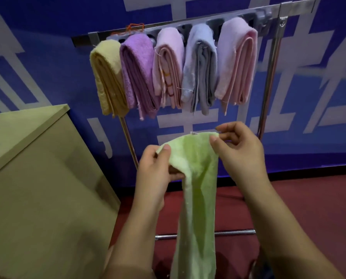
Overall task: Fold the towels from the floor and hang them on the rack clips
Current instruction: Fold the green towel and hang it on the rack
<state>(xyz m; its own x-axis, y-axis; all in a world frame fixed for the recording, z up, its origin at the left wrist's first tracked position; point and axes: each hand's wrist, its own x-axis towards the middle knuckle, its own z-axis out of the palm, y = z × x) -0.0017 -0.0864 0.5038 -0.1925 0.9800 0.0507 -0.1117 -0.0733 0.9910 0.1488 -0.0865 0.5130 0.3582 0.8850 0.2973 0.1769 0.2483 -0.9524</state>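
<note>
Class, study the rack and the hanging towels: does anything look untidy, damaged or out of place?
Mostly neat: five folded towels hang side by side. Loose threads trail from the striped pink towel and blue-grey towel, and an orange cord lies tangled on the rack bar.

Fluffy terry-cloth green towel (196,178), shiny polished metal rack (268,77) — matt beige cabinet (37,178), dull red carpet (309,198)

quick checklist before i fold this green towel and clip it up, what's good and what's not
1. Left hand grips the light green terry towel: ok.
2. Right hand pinches its top edge: ok.
3. Green towel folded: not ok, it hangs long and bunched.
4. Towel clear of the dark red floor: cannot tell, its lower end leaves the frame.
5. Free clip on the grey metal rack: cannot tell; five folded towels hang there, and a clip to the right of the pink towel is blurred.
</note>
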